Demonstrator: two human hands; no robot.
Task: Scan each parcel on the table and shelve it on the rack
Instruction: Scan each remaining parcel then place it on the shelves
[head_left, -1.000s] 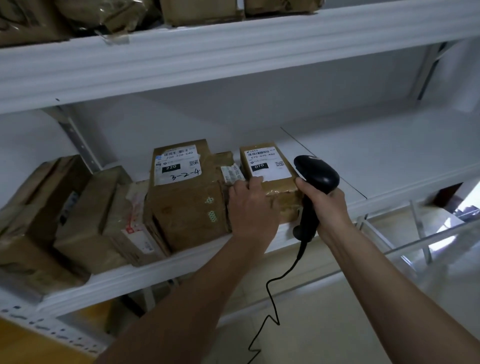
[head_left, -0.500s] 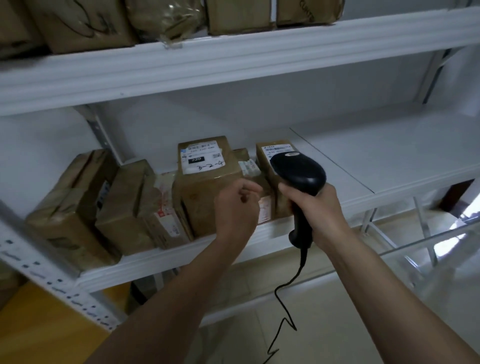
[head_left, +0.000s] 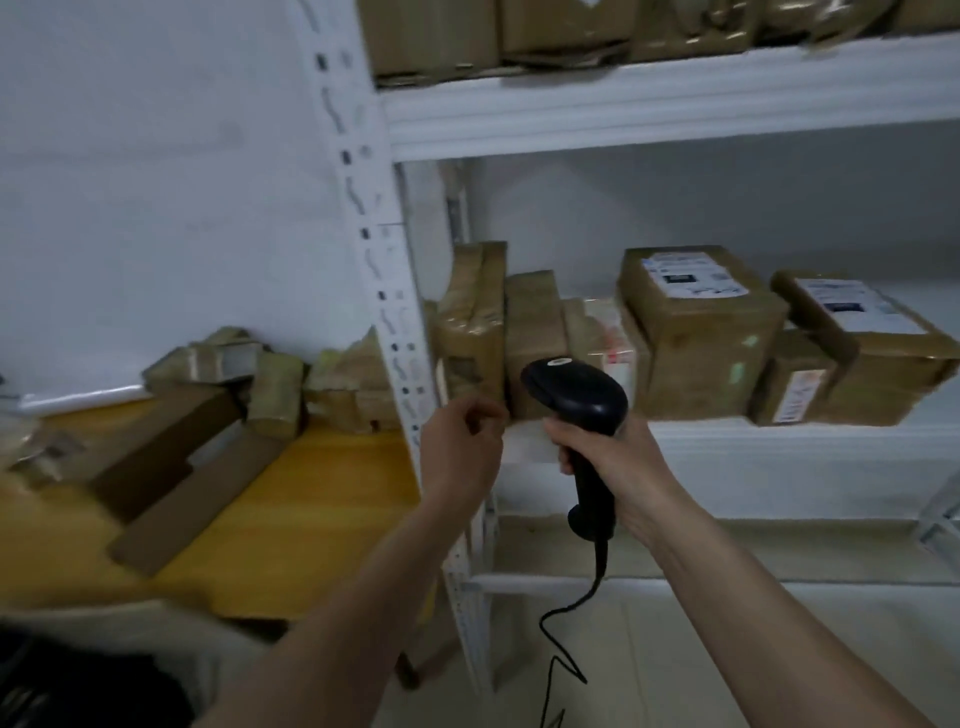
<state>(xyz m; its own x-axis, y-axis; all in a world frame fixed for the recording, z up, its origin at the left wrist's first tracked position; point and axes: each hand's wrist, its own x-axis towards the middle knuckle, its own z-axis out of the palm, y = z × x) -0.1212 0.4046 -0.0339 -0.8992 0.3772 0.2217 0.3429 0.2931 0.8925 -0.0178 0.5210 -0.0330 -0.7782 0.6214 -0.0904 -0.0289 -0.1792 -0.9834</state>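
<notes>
Now right hand (head_left: 613, 457) grips scanner (head_left: 576, 400) near shelved parcels (head_left: 701, 332); left hand (head_left: 462, 447) loosely curled, empty.

Single head-worn wide-angle view, looking forward and slightly down from close range. The white rack (head_left: 675, 98) fills the right and upper frame, the yellow table (head_left: 291, 519) the lower left; both forearms enter from the bottom edge.

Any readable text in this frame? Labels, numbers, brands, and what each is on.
None can be read.
White label on the tall parcel: barcode and black patch, blurred.
White label on the right parcel: print blurred.
Red-and-white label on the low parcel: blurred.
Red print on the middle parcel: blurred.
Round mark on the scanner: too small.
</notes>
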